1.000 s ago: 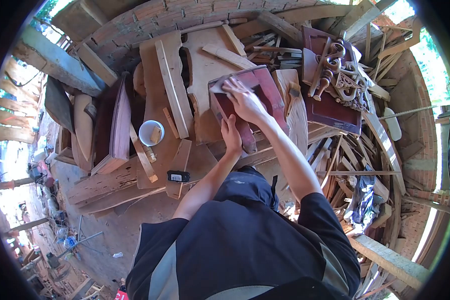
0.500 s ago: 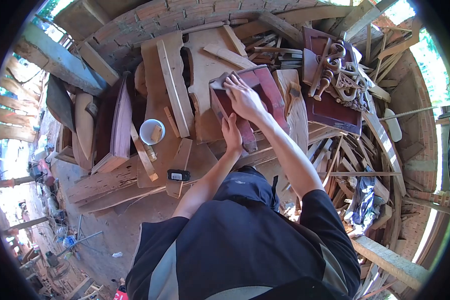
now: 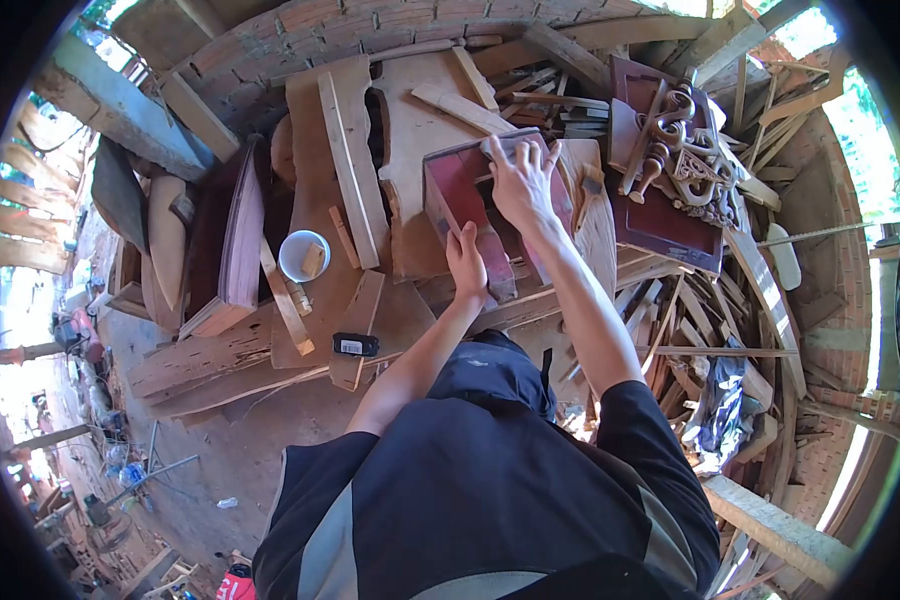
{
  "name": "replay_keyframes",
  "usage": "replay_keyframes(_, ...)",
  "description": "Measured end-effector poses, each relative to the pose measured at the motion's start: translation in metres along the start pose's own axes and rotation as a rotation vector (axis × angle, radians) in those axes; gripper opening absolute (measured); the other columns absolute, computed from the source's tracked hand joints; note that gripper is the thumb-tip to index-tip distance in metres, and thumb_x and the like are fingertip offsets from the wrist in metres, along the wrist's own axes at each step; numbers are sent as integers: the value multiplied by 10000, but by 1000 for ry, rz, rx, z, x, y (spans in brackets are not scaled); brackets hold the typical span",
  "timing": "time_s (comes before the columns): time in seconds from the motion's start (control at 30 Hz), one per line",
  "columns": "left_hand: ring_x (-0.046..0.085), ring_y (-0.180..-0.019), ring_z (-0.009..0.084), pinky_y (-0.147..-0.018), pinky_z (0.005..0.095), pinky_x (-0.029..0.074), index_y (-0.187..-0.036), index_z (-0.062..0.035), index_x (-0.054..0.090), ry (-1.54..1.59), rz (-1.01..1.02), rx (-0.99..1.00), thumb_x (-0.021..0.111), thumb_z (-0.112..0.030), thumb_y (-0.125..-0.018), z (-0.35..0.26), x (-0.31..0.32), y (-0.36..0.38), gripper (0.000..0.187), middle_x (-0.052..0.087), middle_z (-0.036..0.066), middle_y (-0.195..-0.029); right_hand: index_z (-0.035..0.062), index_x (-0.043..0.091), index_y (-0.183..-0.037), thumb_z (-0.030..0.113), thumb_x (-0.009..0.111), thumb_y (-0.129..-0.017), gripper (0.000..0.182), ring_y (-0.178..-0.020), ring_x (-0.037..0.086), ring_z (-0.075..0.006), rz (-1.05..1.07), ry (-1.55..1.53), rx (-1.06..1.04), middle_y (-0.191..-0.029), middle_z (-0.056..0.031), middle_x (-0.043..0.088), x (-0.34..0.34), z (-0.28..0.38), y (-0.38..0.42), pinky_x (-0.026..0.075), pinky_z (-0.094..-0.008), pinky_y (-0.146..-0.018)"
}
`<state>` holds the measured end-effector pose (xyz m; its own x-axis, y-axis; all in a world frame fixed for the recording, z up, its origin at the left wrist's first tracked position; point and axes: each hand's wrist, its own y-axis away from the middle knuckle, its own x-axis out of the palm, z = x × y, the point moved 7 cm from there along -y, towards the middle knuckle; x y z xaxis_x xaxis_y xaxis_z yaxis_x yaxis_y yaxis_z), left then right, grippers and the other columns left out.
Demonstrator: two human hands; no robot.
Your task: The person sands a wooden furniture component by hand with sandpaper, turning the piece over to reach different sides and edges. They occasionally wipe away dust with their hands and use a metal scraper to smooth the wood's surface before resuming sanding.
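A reddish-brown wooden box frame (image 3: 454, 189) stands on the wooden boards in front of me. My right hand (image 3: 525, 182) presses a small greyish-brown piece, perhaps sandpaper, onto the frame's far edge, with fingers spread over it. Against the frame's near left side rests my left hand (image 3: 468, 265), its fingers pointing up along the wood. Left of the frame are a white cup (image 3: 304, 257) with a wood piece inside and a small black device (image 3: 355, 345) with a label, lying on a wood block.
Carved wooden ornaments (image 3: 682, 150) lie on a dark red panel (image 3: 670, 228) at the right. Scrap wood (image 3: 705, 320) is heaped below them. Thick dark panels (image 3: 242, 240) lean at the left. A brick wall (image 3: 300, 50) runs behind.
My right hand has slid right along the frame's far edge with the greyish-brown piece, and its fingers are more spread. My left hand has barely moved.
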<state>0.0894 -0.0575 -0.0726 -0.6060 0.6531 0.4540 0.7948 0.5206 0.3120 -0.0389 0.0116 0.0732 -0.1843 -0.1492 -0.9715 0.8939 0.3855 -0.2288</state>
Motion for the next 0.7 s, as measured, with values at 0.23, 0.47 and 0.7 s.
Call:
replay_keyframes(0.23,466,-898,146,-844,301,398,-1125,3,578,-16,-4,-83,580,-421,-1015,3,-2,5,438,544,30,-948,49,629,-1319,196,559,-1009,351,-1387,436,-393,-100,-353,-332,-1440,-195,521,4,28,14,323,-532,-1167)
replay_keyframes(0.47,605,-834,150,-767,299,500,-1208,-8,576,-150,-59,157,560,-418,-1026,-18,2,6,449,627,80,-981,29,686,-1206,130,600,-970,270,-1255,509,-362,-127,-390,-374,-1321,-131,572,-12,30,9,422,-451,-1078)
replay_keyframes(0.7,576,-1053,194,-944,319,451,-1267,26,565,-194,-37,65,557,-440,-1016,-21,4,13,529,618,128,-1157,4,693,-1156,82,555,-952,258,-1097,577,-368,-211,-348,-188,-1113,-165,640,-4,6,2,444,-495,-981)
